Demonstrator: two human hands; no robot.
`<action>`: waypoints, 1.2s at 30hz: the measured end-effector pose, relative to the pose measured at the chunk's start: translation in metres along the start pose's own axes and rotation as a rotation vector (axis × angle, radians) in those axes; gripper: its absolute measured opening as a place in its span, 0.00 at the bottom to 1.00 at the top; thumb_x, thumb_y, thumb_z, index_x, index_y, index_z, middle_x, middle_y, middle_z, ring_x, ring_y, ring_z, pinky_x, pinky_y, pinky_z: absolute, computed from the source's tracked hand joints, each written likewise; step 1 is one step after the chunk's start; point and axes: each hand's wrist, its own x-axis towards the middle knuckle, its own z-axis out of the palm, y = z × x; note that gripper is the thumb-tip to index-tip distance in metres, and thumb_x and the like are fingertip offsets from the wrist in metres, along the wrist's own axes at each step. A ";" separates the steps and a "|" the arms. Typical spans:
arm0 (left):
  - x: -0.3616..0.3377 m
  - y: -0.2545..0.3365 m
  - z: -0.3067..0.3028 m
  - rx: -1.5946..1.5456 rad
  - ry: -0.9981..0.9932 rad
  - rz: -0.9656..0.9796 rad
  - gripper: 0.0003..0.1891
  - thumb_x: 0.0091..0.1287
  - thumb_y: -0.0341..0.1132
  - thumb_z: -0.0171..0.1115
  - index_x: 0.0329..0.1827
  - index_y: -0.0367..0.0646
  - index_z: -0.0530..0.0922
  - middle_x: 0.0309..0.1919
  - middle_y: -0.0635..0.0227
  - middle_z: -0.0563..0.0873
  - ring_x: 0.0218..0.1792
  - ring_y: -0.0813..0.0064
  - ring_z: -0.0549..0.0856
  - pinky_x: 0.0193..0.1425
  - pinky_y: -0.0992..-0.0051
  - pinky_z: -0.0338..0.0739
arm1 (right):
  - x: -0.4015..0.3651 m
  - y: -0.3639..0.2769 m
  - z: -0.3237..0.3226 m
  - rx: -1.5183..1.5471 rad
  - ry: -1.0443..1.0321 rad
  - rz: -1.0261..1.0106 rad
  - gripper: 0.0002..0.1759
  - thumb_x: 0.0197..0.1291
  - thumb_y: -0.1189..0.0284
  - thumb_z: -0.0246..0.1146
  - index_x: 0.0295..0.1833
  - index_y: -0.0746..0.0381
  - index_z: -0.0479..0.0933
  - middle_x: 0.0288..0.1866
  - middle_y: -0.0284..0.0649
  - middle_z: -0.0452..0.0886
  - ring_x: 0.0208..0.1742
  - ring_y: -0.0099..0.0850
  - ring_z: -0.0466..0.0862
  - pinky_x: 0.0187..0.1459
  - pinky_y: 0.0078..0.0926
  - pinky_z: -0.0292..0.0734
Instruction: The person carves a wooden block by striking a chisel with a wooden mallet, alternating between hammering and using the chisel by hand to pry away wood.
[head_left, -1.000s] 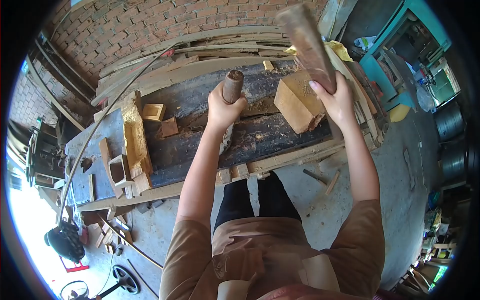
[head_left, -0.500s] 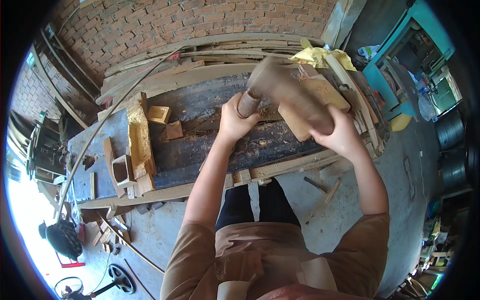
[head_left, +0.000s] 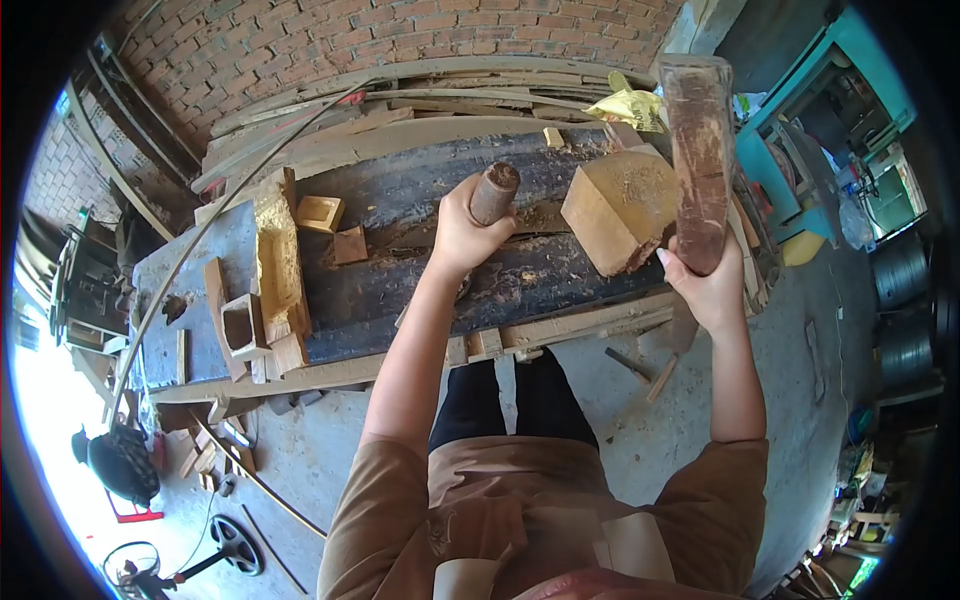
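Observation:
My left hand [head_left: 466, 232] is wrapped round an upright cylindrical wooden handle [head_left: 493, 196], whose worn round top faces me. What lies below the handle is hidden by the hand. On the right, my right hand [head_left: 712, 285] grips a long, thick wooden mallet [head_left: 700, 150], raised over the bench's right end. A large angular wood block [head_left: 620, 210] rests between the two hands, its lower edge rough. A small wood piece [head_left: 553, 138] lies behind it on the dark bench top [head_left: 400, 300].
At the bench's left are a carved yellowish trough [head_left: 278, 262], a hollow wooden box [head_left: 243, 328], a small square tray [head_left: 320, 213] and a flat square piece [head_left: 350, 245]. Long planks [head_left: 440, 95] line the brick wall [head_left: 400, 35]. A yellow bag [head_left: 630, 108] sits behind.
The mallet has swung from near the handle's top, up and to the right, with my right hand. My left hand keeps its hold on the handle, nearly in place.

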 end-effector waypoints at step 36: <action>0.010 -0.008 0.006 0.008 -0.025 -0.048 0.10 0.43 0.28 0.61 0.30 0.36 0.74 0.22 0.67 0.80 0.26 0.79 0.78 0.34 0.76 0.73 | 0.021 -0.006 0.013 -0.136 -0.072 0.062 0.22 0.43 0.69 0.70 0.43 0.65 0.71 0.33 0.39 0.79 0.36 0.31 0.79 0.41 0.29 0.74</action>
